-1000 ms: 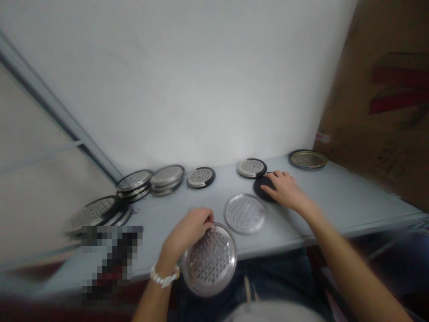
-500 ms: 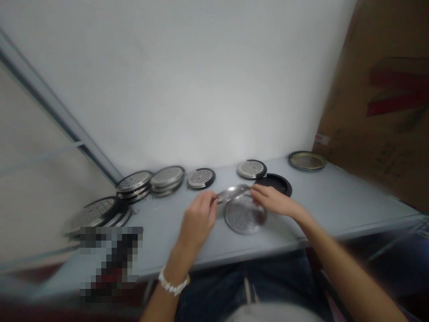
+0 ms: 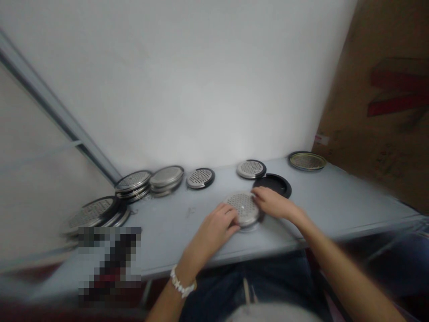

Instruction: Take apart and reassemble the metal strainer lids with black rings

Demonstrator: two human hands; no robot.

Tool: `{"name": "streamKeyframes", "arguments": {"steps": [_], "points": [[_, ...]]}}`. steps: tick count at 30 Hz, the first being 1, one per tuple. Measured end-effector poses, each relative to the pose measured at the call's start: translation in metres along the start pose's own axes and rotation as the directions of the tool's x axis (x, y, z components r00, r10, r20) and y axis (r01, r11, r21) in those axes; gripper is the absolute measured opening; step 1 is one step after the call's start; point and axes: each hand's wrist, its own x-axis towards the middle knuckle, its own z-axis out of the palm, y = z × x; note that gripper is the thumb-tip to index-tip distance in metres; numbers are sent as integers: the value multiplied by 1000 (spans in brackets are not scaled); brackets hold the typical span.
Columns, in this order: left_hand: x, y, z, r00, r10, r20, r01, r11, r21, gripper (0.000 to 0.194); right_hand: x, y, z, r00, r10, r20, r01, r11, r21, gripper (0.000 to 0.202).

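Note:
A round perforated metal disc [image 3: 243, 207] lies nearly flat over a shiny clear-looking round piece [image 3: 250, 228], whose near edge shows below it. My left hand [image 3: 223, 226] grips the disc's left near rim with curled fingers. At the right rim, the fingers of my right hand [image 3: 270, 201] are closed on the same disc. Just behind my right hand sits a black ring-shaped base [image 3: 275, 184]. Beyond it is another perforated disc with a black part-rim [image 3: 251, 169]. Motion blurs the fingertips slightly.
Stacks of similar discs stand on the table [image 3: 174, 241] at left: a near stack [image 3: 92, 213], a far stack [image 3: 133, 182] and one beside it [image 3: 166, 179]. A single disc [image 3: 200, 178] lies mid-back, a yellowish-rimmed one [image 3: 306, 161] back right. A cardboard box [image 3: 375, 147] stands right.
The perforated disc, earlier raised and tilted edge-on between my hands, is now lowered flat onto the shiny round piece. My left hand has moved right and nearer to me.

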Motion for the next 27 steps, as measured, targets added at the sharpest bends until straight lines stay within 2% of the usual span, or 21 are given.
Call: {"name": "streamKeyframes", "arguments": {"steps": [2, 4, 7, 10, 14, 19, 22, 27], "points": [[-3, -4, 1, 999, -28, -32, 26, 998, -56, 24, 0, -3, 0, 1000, 6, -2, -6, 1000, -6, 31], [-8, -12, 2, 994, -99, -39, 96, 992, -85, 55, 0, -7, 0, 1000, 10, -4, -10, 1000, -1, 31], [-14, -29, 6, 973, -227, 36, 229, 971, -69, 94, -1, -14, 0, 1000, 8, -2, -8, 1000, 28, 33], [-16, -44, 10, 961, -252, 114, 261, 962, -76, 112, -3, -22, 1, 1000, -5, 13, 4, 994, 111, 38], [-15, -53, 12, 960, -243, 140, 257, 962, -93, 122, -5, -33, 3, 998, -23, 55, 14, 987, 158, 35], [-14, -52, 11, 972, -206, 113, 219, 969, -119, 120, -5, -41, 8, 994, 89, 61, -96, 988, 118, 39], [-13, -51, 11, 980, -181, 82, 191, 972, -134, 117, -3, -40, 11, 996, 78, 41, -84, 985, 154, 46], [-12, -46, 10, 984, -176, 41, 180, 973, -143, 112, -1, -34, 14, 999, 42, 29, -47, 979, 196, 45]]}}
